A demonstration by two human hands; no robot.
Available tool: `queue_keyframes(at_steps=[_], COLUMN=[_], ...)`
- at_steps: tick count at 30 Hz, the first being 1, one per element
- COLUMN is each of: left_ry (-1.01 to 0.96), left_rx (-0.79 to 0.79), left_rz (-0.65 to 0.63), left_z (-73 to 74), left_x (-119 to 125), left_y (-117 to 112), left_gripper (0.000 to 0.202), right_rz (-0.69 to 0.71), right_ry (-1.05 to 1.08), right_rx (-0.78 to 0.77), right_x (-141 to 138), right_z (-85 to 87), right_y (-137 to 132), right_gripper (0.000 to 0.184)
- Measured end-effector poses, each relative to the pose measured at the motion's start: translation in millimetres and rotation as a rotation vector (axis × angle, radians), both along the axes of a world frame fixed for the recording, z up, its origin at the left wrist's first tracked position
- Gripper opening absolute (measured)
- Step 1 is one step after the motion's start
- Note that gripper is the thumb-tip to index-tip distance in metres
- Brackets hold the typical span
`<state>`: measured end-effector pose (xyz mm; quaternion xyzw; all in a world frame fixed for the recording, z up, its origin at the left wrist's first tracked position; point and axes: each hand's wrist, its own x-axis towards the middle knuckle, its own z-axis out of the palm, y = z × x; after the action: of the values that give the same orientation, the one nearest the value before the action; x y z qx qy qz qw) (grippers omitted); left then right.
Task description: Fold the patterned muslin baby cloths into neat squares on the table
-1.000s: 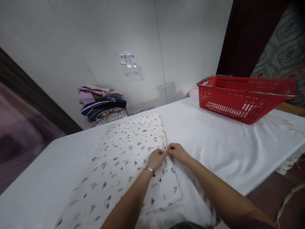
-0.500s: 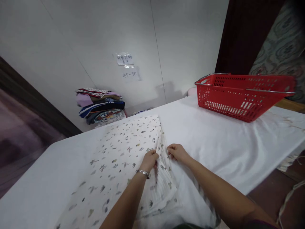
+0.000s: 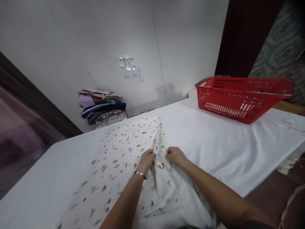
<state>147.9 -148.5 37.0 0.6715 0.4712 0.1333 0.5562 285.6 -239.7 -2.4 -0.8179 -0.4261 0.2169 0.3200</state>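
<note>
A white printed cloth (image 3: pixel 114 171) with small plant and cloud-like motifs lies folded in layers on the table's white cover (image 3: pixel 195 140). At its right side my left hand (image 3: pixel 147 160), with a metal bracelet at the wrist, pinches the edge of the upper layers and holds it slightly raised. Pleated lower layers show beneath that edge. My right hand (image 3: pixel 175 156) is closed at the cloth's outer right edge, its fingertips pinching the lower layer. The near end of the cloth runs out of view below.
A red plastic basket (image 3: pixel 228 101) with wire handles stands at the back right. Against the wall a stack of folded fabrics (image 3: pixel 102 108) rises behind the table. Two paper notes (image 3: pixel 130 75) are taped to the wall. Draped pinkish fabric (image 3: pixel 21 136) hangs at the left.
My left hand has shifted slightly left, still gripping the upper layers' edge. My right hand has moved a little down and left against the cloth's edge. The camera view has shifted slightly.
</note>
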Motion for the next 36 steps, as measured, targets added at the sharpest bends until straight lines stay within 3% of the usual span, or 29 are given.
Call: queue_keyframes(at_steps=[7, 12, 14, 19, 21, 25, 30, 34, 36], left_ry=[0.051, 0.107, 0.176, 0.299, 0.341, 0.459, 0.458, 0.283, 0.203], left_rx=[0.142, 0.246, 0.35, 0.581, 0.657, 0.725, 0.658, 0.675, 0.686], left_rz=[-0.093, -0.161, -0.205, -0.306, -0.309, -0.336, -0.388, -0.521, -0.493], left_z=[-8.5, -14.7, -13.3, -9.6, -11.2, -12.2, -2.1, 2.0, 1.2], left_x=[1.8, 12.3, 13.2, 7.0, 6.0, 10.1, 4.8, -25.0, -50.8], left_y=[-0.4, -13.2, -22.6, -52.1, -61.0, -66.3, -78.8, -93.6, -85.4], left_gripper=[0.008, 0.005, 0.015, 0.033, 0.041, 0.053, 0.058, 0.054, 0.045], right_rz=[-0.008, 0.009, 0.011, 0.014, 0.051, 0.064, 0.024, 0.0, 0.025], right_ry=[0.139, 0.286, 0.382, 0.802, 0.862, 0.754, 0.359, 0.212, 0.231], right_rx=[0.208, 0.231, 0.22, 0.239, 0.242, 0.246, 0.226, 0.068, 0.02], right_x=[3.3, 2.1, 1.7, 3.0, 3.1, 1.4, 8.5, 24.0, 31.8], right_z=[-2.4, -6.1, -9.0, -8.5, -5.4, -2.4, -6.2, -4.0, -2.0], right_y=[0.4, 1.3, 2.3, 0.3, -1.6, -3.0, 3.5, 19.6, 31.6], right_gripper=[0.005, 0.006, 0.004, 0.022, 0.027, 0.027, 0.018, 0.037, 0.047])
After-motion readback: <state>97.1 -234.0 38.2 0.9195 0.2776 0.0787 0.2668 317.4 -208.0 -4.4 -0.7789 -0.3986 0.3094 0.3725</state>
